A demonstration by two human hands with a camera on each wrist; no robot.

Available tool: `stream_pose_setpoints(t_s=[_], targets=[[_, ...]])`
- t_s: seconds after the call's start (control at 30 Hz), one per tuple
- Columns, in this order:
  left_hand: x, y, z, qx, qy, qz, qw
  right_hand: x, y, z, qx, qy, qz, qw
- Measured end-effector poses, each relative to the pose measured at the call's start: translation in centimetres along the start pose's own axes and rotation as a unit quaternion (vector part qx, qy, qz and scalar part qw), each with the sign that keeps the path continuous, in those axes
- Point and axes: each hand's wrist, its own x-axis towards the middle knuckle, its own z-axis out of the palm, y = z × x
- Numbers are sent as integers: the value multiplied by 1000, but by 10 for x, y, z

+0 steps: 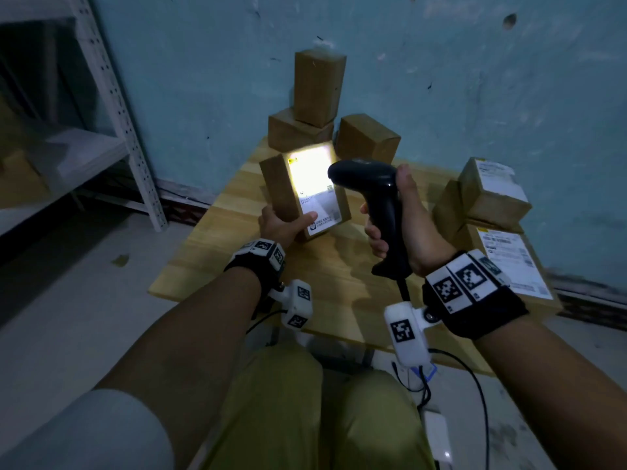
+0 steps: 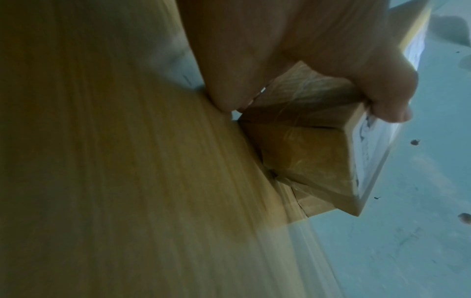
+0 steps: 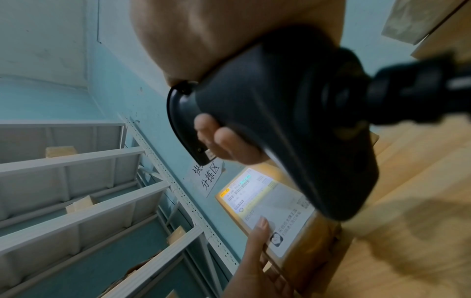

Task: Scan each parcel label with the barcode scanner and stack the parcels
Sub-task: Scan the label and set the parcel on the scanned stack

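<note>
My left hand grips a brown parcel tilted up above the wooden table, thumb on its white label. My right hand holds a black barcode scanner by the handle, its head aimed at the label from the right. The scanner's light glares on the label's upper half. In the left wrist view my left hand wraps the parcel near its lower end. In the right wrist view the scanner points down at the lit label, a finger on the trigger.
Three brown parcels stand at the table's far edge by the blue wall: a tall one on a lower one, another to the right. Labelled parcels are stacked at the right. A grey metal shelf is left.
</note>
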Motion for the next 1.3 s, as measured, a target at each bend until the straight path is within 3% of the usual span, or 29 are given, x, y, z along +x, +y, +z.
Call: stream_pose_setpoints(t_s=[0.5, 1.1, 1.3], targets=[[-7, 5, -3, -2, -19, -10, 1000, -3, -2, -2, -7, -12, 1, 1000], [2, -3, 0, 8, 10, 9, 1000, -19, -3, -14, 0, -35, -9, 999], [1, -2, 1, 23, 13, 10, 1000, -27, -6, -19, 8, -12, -12, 1000]])
